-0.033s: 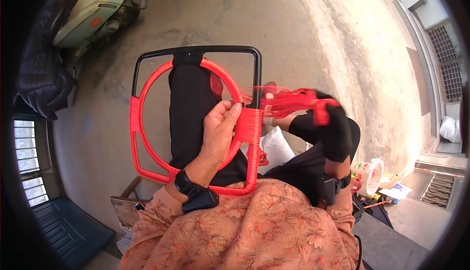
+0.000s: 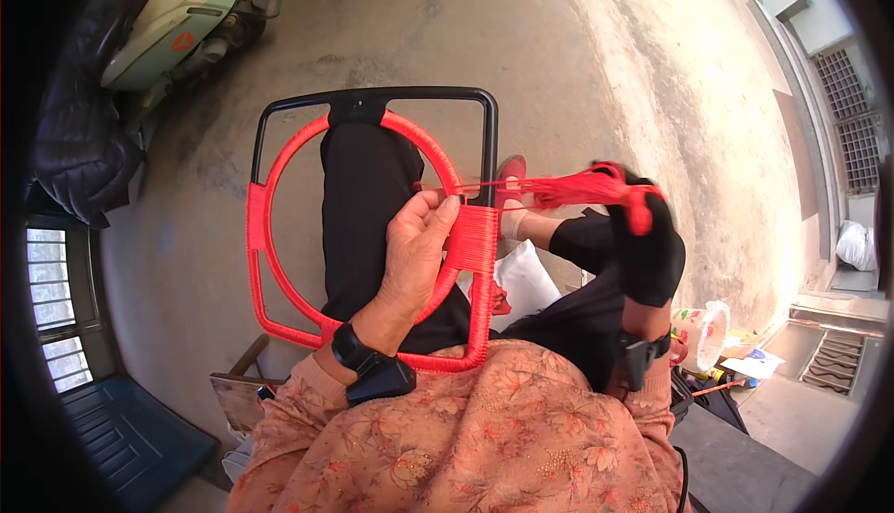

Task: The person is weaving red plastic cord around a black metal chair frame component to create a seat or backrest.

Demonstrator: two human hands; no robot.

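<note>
A rounded rectangular frame (image 2: pixel 490 131) stands over my lap, with a ring (image 2: pixel 271 178) set inside it. The upper bars are bare black, while the ring, the lower bars and the side joints are tightly wound in red cord. My left hand (image 2: pixel 414 248), bare, pinches the right side where ring and frame meet, just beside a broad red winding (image 2: pixel 475 238). Out to the right, my right hand (image 2: pixel 649 243), in a black glove, is closed round a bundle of red cord (image 2: pixel 577 187). Strands run from it, stretched nearly level, to the frame by my left fingertips.
Below the cord, a white bag (image 2: pixel 528 280) with red on it lies between my legs. A flowered bucket (image 2: pixel 700 334) stands at my right. At far left are a pale scooter (image 2: pixel 168 29) and a dark blue chair (image 2: pixel 135 438); a wooden stool (image 2: pixel 237 401) is nearer.
My right hand has shifted slightly right and down with the cord bundle, and the strands look straighter. My left hand and the frame have stayed in place.
</note>
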